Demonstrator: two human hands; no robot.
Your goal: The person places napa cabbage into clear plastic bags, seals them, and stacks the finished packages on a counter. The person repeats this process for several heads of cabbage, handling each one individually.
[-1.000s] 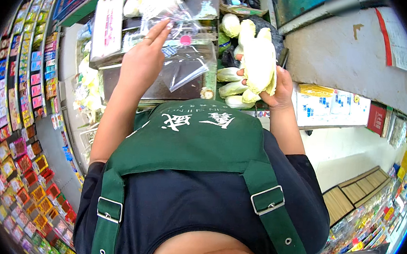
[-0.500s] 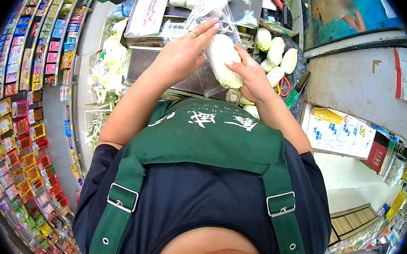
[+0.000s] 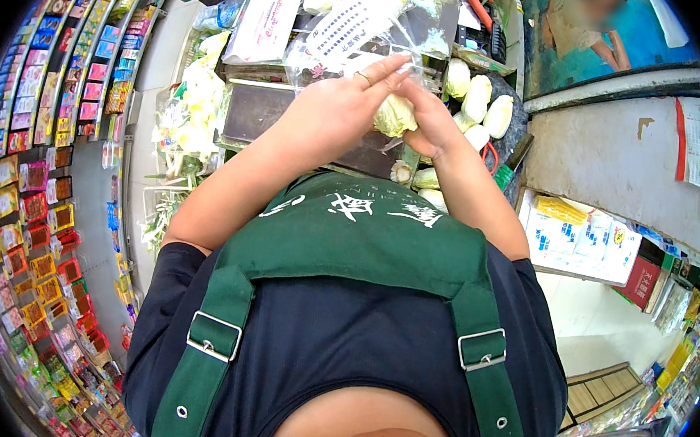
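A pale napa cabbage is between my two hands, only its leafy near end showing. My left hand lies along its left side, a ring on one finger and the fingers stretched over its top. Around the right side curls my right hand, its fingertips meeting the left ones. Clear plastic film with dark printed marks spreads just beyond my fingers; whether it wraps the cabbage is hidden. Under my hands is a dark-topped work surface.
Several napa cabbages are piled at the right, by red-handled scissors. A stack of white bags is at the far left, above trimmed leaves. Shelves of packets line the left. Another person appears at the far right.
My hands have come together and slid slightly right, covering most of the cabbage, which was more exposed before. The printed plastic is spread wider beyond the fingers.
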